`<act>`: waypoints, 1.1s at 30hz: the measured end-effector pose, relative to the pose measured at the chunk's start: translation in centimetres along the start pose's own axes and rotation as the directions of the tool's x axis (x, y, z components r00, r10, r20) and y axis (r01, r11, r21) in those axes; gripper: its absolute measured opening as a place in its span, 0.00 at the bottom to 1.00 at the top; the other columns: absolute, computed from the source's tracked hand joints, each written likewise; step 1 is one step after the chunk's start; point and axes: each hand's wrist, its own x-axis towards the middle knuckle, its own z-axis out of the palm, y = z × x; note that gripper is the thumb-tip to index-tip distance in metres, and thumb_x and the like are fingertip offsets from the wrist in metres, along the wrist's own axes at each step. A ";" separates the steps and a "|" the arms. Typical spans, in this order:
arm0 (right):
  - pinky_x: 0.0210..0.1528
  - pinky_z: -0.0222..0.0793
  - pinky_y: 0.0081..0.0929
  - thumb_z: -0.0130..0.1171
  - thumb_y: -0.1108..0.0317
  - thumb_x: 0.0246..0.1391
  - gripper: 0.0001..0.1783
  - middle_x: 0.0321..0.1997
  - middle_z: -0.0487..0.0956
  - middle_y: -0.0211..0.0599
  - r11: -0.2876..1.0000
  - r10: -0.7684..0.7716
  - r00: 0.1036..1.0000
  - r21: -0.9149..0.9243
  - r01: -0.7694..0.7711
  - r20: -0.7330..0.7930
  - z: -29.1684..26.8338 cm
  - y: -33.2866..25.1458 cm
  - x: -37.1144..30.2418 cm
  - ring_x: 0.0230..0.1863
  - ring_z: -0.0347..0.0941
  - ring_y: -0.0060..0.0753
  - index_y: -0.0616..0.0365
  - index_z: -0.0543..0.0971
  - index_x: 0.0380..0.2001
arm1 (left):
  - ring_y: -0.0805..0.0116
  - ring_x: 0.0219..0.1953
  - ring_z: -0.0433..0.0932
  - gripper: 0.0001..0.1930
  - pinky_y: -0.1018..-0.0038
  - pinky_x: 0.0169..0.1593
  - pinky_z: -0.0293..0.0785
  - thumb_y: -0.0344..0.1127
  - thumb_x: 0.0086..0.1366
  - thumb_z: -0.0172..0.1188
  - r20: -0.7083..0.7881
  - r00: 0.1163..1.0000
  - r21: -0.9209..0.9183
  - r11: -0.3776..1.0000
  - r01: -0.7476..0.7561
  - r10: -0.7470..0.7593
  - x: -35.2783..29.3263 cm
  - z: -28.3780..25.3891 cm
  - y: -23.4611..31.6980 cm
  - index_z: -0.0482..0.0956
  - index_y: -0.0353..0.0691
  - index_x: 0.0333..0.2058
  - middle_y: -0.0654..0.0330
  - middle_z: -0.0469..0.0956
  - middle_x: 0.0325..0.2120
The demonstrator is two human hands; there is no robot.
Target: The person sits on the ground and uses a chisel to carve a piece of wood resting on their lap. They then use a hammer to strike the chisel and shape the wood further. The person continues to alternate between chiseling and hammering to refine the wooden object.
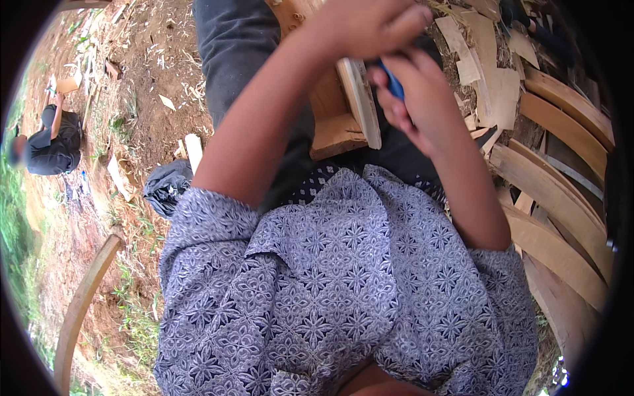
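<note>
Timber (333, 136) sits between the person's dark-trousered thighs (238, 66) at upper centre, probably so the legs brace it, with a pale wood strip (360, 105) along its right side. The right hand (419, 96) is wrapped round a blue handle (393, 83), whose working end is hidden; the left hand (380, 30), just above, is curled, but whether it grips anything I cannot tell. Curved planks (551, 188) crowd the frame's right edge; shaving-strewn soil (145, 86) at upper left seems to allow freer elbow room.
</note>
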 end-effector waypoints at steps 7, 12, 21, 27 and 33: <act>0.10 0.51 0.12 0.49 0.62 0.71 0.09 0.31 0.72 0.30 0.976 0.189 0.980 -0.096 -0.193 -0.056 -2.8 4.0 -7.9 0.13 0.59 0.11 0.51 0.70 0.48 | 0.44 0.26 0.79 0.24 0.53 0.33 0.75 0.51 0.70 0.44 0.166 0.976 -0.057 0.987 0.149 -0.137 -5.0 5.2 6.5 0.78 0.40 0.24 0.48 0.77 0.19; 0.10 0.52 0.12 0.49 0.63 0.71 0.09 0.30 0.71 0.30 0.989 0.134 0.989 -0.053 -0.137 -0.064 -1.4 3.1 -6.4 0.13 0.59 0.11 0.53 0.70 0.48 | 0.44 0.26 0.79 0.23 0.53 0.33 0.74 0.50 0.69 0.45 0.090 0.993 -0.042 0.996 0.075 -0.071 -4.3 4.5 4.8 0.79 0.41 0.24 0.48 0.77 0.19; 0.11 0.52 0.14 0.50 0.63 0.69 0.09 0.28 0.72 0.28 0.999 -0.024 1.000 0.028 0.024 0.018 0.7 -0.7 1.7 0.15 0.59 0.13 0.57 0.71 0.45 | 0.37 0.33 0.79 0.25 0.49 0.36 0.72 0.49 0.71 0.45 -0.055 0.997 -0.018 0.999 -0.050 0.049 0.9 -1.0 -1.6 0.78 0.34 0.24 0.41 0.78 0.24; 0.09 0.52 0.14 0.48 0.62 0.71 0.09 0.29 0.71 0.29 0.980 0.192 0.975 -0.033 -0.196 -0.111 -2.1 3.0 -6.3 0.12 0.59 0.12 0.56 0.71 0.45 | 0.45 0.25 0.80 0.24 0.53 0.32 0.76 0.52 0.70 0.45 0.127 0.985 0.012 0.993 0.118 -0.119 -3.8 4.5 4.9 0.83 0.43 0.27 0.49 0.80 0.20; 0.09 0.53 0.14 0.47 0.63 0.71 0.09 0.28 0.71 0.29 0.980 0.197 0.977 -0.025 -0.200 -0.075 -2.1 3.0 -7.8 0.12 0.60 0.12 0.56 0.71 0.44 | 0.45 0.23 0.79 0.23 0.53 0.31 0.75 0.50 0.69 0.45 0.134 0.983 -0.054 0.990 0.131 -0.123 -4.6 5.4 6.0 0.82 0.42 0.26 0.50 0.78 0.18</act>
